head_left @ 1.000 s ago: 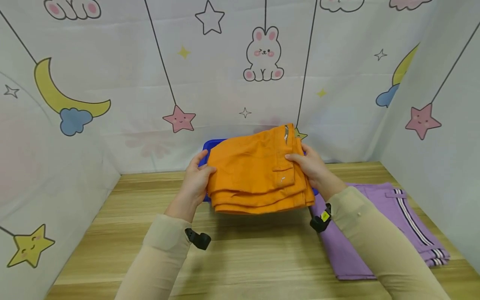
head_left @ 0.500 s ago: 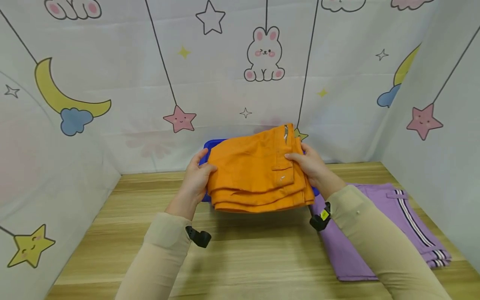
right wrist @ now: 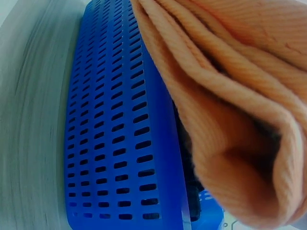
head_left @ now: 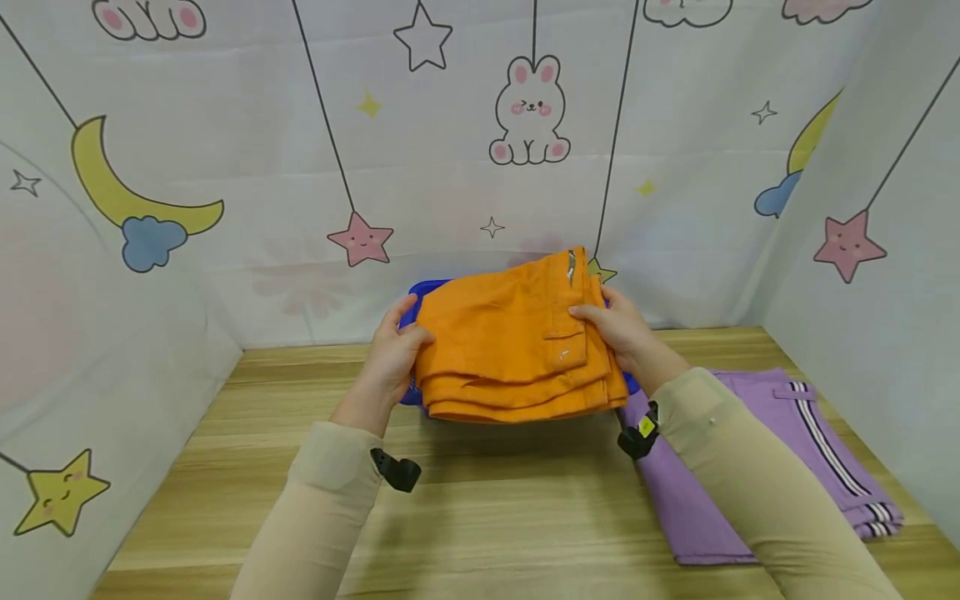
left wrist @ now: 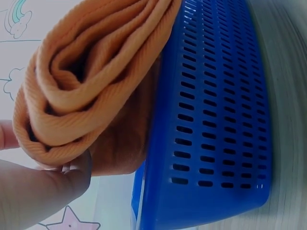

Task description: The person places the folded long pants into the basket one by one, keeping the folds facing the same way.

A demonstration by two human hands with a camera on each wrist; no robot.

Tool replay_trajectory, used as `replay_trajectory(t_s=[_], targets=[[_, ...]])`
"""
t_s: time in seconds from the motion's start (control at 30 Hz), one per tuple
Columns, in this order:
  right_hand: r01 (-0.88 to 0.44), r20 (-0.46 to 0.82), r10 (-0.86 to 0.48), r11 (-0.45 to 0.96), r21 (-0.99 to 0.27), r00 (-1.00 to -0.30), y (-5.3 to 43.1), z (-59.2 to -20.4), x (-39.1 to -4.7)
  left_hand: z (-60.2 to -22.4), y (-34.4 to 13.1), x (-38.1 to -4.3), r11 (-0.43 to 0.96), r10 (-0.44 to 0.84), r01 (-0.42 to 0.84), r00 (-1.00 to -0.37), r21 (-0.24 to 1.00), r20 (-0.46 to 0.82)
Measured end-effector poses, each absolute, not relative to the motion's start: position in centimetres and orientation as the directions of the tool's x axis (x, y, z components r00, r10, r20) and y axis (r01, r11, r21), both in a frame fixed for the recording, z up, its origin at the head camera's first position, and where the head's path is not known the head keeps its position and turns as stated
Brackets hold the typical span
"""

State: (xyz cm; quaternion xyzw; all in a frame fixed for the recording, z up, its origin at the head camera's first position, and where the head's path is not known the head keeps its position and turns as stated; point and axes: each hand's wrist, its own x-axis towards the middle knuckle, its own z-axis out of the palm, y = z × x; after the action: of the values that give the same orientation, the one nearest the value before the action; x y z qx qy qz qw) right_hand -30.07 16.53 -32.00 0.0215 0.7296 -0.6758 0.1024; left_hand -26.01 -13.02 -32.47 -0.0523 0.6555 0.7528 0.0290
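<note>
Folded orange trousers (head_left: 502, 333), several layers thick, are held up by both hands over a blue plastic basket (head_left: 431, 287). My left hand (head_left: 392, 358) grips their left folded end, thumb on top. At the waistband end on the right, my right hand (head_left: 630, 337) holds them the same way. In the left wrist view the thumb and fingers pinch the rolled fold beside the slotted basket wall (left wrist: 216, 110). The right wrist view shows the trousers' layered edge (right wrist: 230, 110) over the basket rim, without the hand. Most of the basket's inside is hidden; something dark shows under the trousers.
Folded purple trousers (head_left: 757, 442) with striped trim lie on the wooden table (head_left: 480, 517) at the right, partly under the right forearm. A white cloth backdrop (head_left: 435, 167) printed with stars and a rabbit stands behind the basket and along both sides.
Both hands keep their hold and barely move. The lower edge of the orange trousers has risen very slightly against the basket; the purple trousers stay in place.
</note>
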Motion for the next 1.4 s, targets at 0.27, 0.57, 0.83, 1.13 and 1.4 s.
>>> replay_trajectory(t_s=[0.27,0.57,0.83,1.13,1.4], targets=[[0.173,-0.183,-0.117,0.085,-0.981,-0.976,16.4,-32.0,-30.4,-32.6,-13.2,-26.5,-0.16,-0.011,-0.109,-0.994,0.981,-0.112],[0.17,-0.179,-0.113,0.085,-0.982,-0.977,16.1,-31.8,-31.0,-32.4,-13.3,-26.9,-0.189,0.0,-0.107,-0.994,0.976,-0.109],[0.16,-0.168,-0.109,0.079,-0.984,-0.98,15.9,-31.5,-31.1,-32.2,-13.2,-27.2,-0.208,-0.013,-0.108,-0.993,0.972,-0.113],[0.138,-0.148,-0.11,0.091,-0.986,-0.983,15.8,-31.5,-31.5,-32.3,-13.3,-27.7,-0.215,-0.02,-0.11,-0.993,0.971,-0.117],[0.129,-0.14,-0.112,0.094,-0.987,-0.984,15.6,-31.6,-31.9,-32.2,-13.3,-28.2,-0.229,-0.047,-0.101,-0.992,0.968,-0.114]])
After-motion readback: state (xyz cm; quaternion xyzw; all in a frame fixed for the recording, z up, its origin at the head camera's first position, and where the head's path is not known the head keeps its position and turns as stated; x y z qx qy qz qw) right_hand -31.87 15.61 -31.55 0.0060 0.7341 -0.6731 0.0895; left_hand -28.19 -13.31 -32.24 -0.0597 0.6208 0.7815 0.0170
